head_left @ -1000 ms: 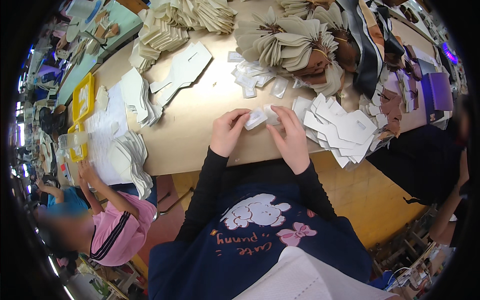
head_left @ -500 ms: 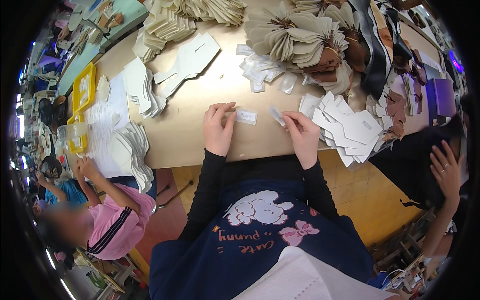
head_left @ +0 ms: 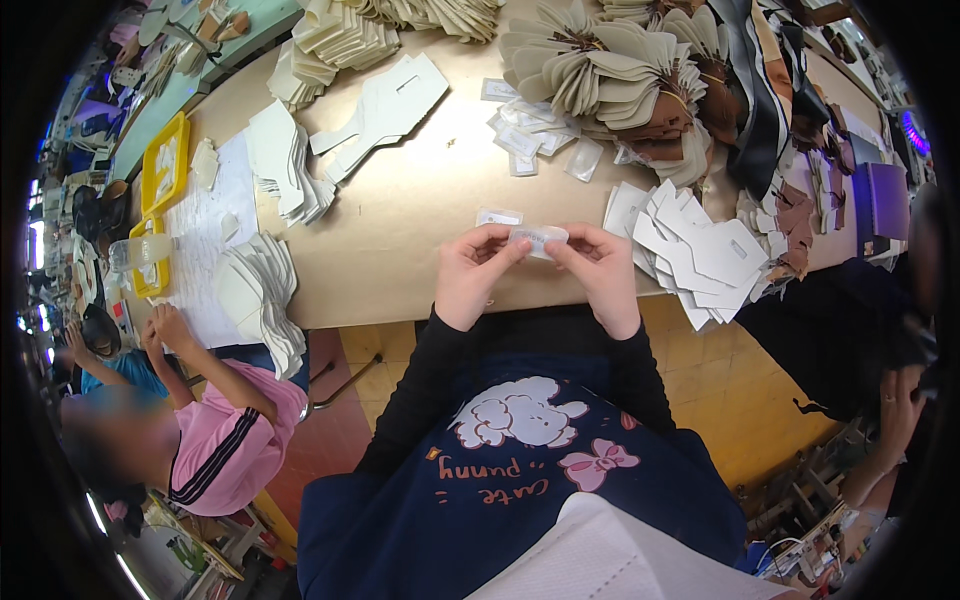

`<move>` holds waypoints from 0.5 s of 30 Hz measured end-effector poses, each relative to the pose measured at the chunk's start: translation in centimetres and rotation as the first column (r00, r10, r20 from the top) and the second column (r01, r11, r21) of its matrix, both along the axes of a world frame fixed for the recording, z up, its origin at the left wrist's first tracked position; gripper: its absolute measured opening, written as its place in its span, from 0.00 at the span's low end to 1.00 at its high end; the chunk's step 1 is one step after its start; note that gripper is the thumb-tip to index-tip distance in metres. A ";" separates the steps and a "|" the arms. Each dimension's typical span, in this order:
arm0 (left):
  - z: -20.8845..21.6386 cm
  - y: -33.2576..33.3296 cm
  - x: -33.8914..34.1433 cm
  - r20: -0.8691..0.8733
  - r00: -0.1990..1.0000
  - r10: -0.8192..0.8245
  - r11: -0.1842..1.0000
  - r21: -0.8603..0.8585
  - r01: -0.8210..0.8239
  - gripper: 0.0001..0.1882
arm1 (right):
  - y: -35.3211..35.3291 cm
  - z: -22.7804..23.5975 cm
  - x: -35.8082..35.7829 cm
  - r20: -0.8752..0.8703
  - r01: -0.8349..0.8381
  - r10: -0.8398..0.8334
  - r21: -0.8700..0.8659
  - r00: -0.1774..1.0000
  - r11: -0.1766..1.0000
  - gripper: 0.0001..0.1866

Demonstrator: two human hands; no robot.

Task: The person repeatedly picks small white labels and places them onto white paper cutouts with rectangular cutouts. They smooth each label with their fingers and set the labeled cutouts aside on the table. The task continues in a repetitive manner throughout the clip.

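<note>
Over the table's near edge, a small whitish translucent label (head_left: 540,238) with faint dark marks is pinched from both ends. My left hand (head_left: 473,275) grips its left end between thumb and fingers, while my right hand (head_left: 600,275) has the right end. Just beyond my left fingertips, another white label (head_left: 498,216) lies flat on the tan table (head_left: 400,240). Farther off sits a loose pile of similar labels (head_left: 540,128), with a clear piece (head_left: 584,158) at its right side.
White cut pieces are stacked at right (head_left: 695,250), at left (head_left: 285,160) and by the near left edge (head_left: 258,295). Bundled beige and brown pieces (head_left: 640,75) fill the far right. Yellow trays (head_left: 166,160) stand left. Co-workers sit on either side, one in a pink shirt (head_left: 235,430).
My left hand has moved right and now grips the label that my right hand held alone. My right hand has shifted slightly left. The other label stays on the table.
</note>
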State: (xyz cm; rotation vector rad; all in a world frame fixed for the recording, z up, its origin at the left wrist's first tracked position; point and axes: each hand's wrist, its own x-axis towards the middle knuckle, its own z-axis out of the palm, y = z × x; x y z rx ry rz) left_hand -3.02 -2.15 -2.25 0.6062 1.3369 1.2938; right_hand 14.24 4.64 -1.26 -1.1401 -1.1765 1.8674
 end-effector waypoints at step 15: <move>2.8 0.1 -0.8 -0.691 0.702 -0.174 0.930 0.119 0.348 0.14 | -0.1 1.0 -0.2 0.138 -0.125 0.089 0.280 0.986 0.952 0.08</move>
